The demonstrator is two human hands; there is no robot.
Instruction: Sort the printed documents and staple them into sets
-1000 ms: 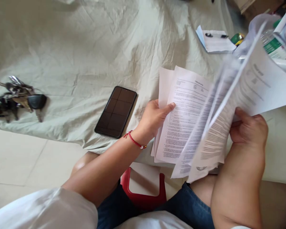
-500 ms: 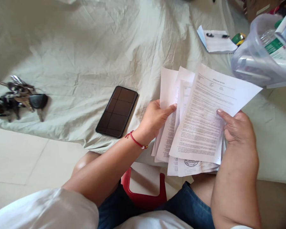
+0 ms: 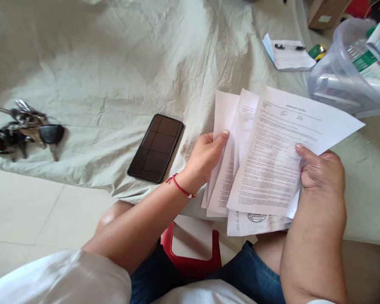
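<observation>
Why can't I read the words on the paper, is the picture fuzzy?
Head view: mostly sharp, in soft, even light. The top sheet, pinched by the right hand, carries print too small to read; the left hand grips the sheets behind. The phone screen mirrors a pale grid.

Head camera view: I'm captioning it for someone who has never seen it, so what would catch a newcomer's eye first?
The fanned printed papers at centre right, gripped by the left hand on one edge and the right hand on the other. Left of them a dark phone lies on the wrinkled sheet, with a bunch of keys at the far left.
</observation>
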